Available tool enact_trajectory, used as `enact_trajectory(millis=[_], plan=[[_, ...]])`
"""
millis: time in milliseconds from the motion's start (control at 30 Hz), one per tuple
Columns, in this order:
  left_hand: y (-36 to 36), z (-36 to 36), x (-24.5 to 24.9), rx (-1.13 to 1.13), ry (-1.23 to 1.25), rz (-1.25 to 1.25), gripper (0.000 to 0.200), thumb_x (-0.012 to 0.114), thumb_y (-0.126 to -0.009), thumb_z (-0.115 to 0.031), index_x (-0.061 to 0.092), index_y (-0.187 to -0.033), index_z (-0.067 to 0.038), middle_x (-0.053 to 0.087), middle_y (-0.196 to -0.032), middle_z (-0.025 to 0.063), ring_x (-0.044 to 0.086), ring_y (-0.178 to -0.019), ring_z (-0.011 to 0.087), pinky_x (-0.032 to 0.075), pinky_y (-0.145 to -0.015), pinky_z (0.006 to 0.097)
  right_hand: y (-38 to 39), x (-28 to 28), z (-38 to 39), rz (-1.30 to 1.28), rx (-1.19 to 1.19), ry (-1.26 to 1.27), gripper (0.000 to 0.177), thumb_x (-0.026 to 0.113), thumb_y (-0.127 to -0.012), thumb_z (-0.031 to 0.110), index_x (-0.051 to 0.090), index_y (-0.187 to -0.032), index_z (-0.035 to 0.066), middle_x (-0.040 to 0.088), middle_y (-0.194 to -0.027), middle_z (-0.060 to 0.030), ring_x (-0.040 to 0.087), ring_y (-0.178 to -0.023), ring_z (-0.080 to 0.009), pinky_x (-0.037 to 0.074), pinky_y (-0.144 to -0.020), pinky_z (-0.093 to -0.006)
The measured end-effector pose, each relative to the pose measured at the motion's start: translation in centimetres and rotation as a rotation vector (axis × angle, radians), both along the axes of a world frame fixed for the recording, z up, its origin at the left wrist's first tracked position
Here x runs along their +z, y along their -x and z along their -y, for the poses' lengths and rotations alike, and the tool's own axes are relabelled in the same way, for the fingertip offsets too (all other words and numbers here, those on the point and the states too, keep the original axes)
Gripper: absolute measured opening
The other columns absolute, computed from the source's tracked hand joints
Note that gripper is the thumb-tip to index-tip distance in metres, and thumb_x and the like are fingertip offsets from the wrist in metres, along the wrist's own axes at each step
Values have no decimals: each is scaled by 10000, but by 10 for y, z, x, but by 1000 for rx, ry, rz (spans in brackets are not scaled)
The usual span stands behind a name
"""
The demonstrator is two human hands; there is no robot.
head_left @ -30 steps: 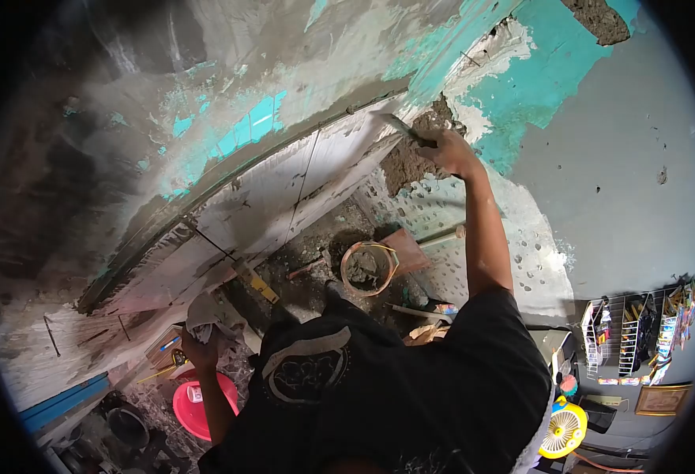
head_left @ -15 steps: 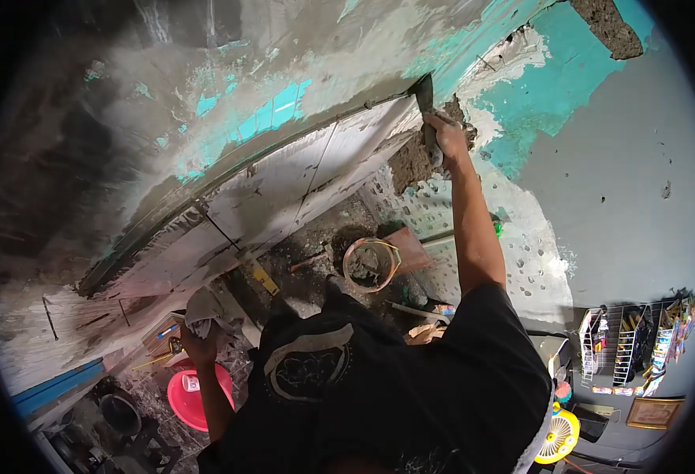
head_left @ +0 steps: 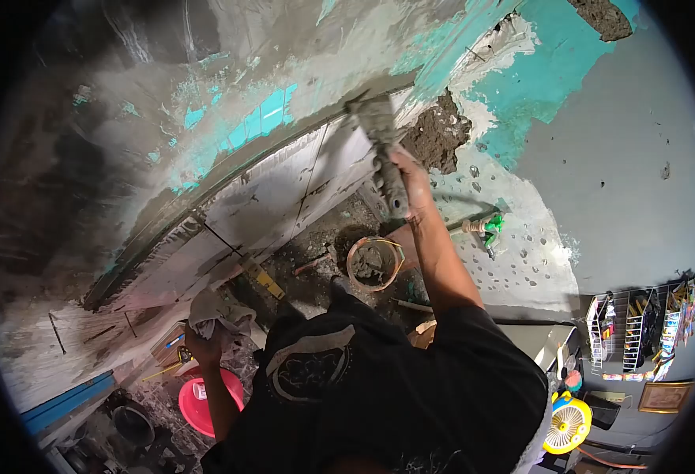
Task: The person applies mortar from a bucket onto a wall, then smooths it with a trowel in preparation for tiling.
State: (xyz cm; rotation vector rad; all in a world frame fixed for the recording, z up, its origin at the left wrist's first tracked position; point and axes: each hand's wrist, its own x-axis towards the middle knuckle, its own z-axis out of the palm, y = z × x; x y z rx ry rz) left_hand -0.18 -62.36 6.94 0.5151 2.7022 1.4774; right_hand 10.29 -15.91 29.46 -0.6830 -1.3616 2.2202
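Note:
My right hand point(head_left: 413, 183) grips a mortar-smeared putty knife point(head_left: 377, 126) by its handle. Its wide blade lies at the dark mortar strip point(head_left: 304, 129) that runs along the wall above the white panels point(head_left: 264, 197). Just right of the blade is a patch of bare rough masonry point(head_left: 440, 136). Low on the left, my left hand point(head_left: 202, 345) is closed around a crumpled grey cloth point(head_left: 215, 312), which hangs over its fingers. Below, near my feet, stands a bucket point(head_left: 352, 278) with wet grey mortar point(head_left: 373, 262) inside.
A yellow level point(head_left: 265, 282) lies against the wall base. A pink basin point(head_left: 192, 407) sits at lower left. From the pitted right wall juts a green-handled tap point(head_left: 490, 227). A wire rack point(head_left: 628, 332) and a yellow fan point(head_left: 566, 425) are at lower right.
My right hand has moved left and down with the putty knife, from the corner along the mortar strip, and the blade now shows its broad face. My left hand keeps the cloth.

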Motion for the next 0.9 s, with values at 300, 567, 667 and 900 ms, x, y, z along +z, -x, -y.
enact_trajectory(millis=[300,567,667,900], plan=[[-7,8,6,-3,0,62,459,726,-659,-136,539,-1052,11,612,-953,151,598,-892,289,451,-808,354,30,-68,-86,-90,-352,-351,113,510,-880,141,557,-940,58,540,-670,-27,515,-503,-126,412,-418,-260],[-13,11,17,15,65,38,454,724,-669,-137,538,-1056,9,611,-979,163,596,-927,299,452,-810,365,11,-73,-115,505,-369,-1454,414,646,-771,193,574,-1159,69,607,-796,-150,599,-709,-283,465,-650,-347],[-15,10,16,30,67,38,442,721,-671,-135,540,-1049,8,611,-960,158,595,-914,302,453,-802,368,-17,-10,-121,813,-101,-1671,422,629,-764,268,588,-1148,97,636,-911,-177,617,-778,-347,470,-678,-383],[-9,3,3,29,65,28,437,718,-699,-163,534,-1058,5,618,-960,163,608,-910,296,463,-791,359,-26,4,-149,376,-164,-842,139,569,-832,140,605,-924,42,542,-667,-2,506,-540,-110,402,-503,-255]])
